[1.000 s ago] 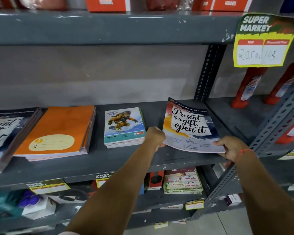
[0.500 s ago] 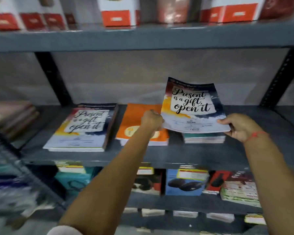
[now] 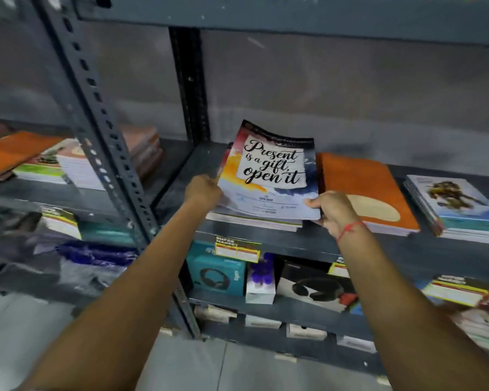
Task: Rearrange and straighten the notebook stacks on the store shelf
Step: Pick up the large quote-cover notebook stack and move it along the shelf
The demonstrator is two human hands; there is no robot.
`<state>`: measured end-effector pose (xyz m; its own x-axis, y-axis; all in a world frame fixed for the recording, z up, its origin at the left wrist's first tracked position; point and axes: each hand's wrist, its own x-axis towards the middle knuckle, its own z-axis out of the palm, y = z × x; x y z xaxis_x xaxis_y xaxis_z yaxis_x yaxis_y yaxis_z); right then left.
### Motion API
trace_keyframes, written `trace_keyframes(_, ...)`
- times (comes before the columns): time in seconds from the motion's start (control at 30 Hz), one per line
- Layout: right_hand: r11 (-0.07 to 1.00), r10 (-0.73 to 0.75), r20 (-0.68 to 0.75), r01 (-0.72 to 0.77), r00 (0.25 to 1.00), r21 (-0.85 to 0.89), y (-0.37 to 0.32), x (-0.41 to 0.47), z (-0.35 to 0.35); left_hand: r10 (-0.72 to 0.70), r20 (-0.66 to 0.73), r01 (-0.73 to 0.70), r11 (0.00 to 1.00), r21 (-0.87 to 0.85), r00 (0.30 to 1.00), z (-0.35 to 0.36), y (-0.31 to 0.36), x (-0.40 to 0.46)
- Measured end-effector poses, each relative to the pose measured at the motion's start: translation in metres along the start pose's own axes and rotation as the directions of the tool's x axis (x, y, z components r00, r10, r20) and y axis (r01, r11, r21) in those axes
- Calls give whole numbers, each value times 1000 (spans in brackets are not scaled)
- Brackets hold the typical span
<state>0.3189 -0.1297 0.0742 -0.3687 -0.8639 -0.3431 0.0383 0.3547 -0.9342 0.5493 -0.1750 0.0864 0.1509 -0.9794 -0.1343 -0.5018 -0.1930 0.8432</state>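
We look down our two bare arms toward a grey metal store shelf (image 3: 266, 241). Both hands hold one notebook (image 3: 271, 176) whose cover reads "Present is a gift, open it". Our left hand (image 3: 202, 190) is curled shut on its lower left edge, and our right hand (image 3: 333, 210), with a red thread at the wrist, pinches the lower right corner, thumb on top of the cover. The notebook is tilted, its near edge low and its far edge raised toward the back wall. Its long axis runs away from us, and the title reads upright from where we stand. It sits over a stack of like notebooks (image 3: 251, 221) at the left end of this shelf bay, its near edge just above the stack; we cannot tell whether they touch.

Just to the right lies an orange notebook stack (image 3: 362, 182), flat, long axis also running front to back. Farther right is a stack with a cartoon figure cover (image 3: 458, 204). Beyond the upright post (image 3: 96, 114) on the left are more blurred stacks. Boxed headphones (image 3: 218, 275) fill the shelf below.
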Motion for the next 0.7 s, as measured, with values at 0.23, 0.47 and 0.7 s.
trace_keyframes(0.23, 961, -106, -161, 59, 981, -271, 26, 1, 21, 32, 41, -36, 994, 107, 999, 3, -36, 12)
trace_keyframes(0.47, 940, -214, -83, 182, 973, -290, 40, 6, 24, 17, 115, 18, 954, -299, 993, -1, -57, 28)
trace_keyframes(0.7, 980, -126, 78, 112, 989, 168, 34, 45, 24, -3, 299, 134, 897, -421, 954, 5, -47, 65)
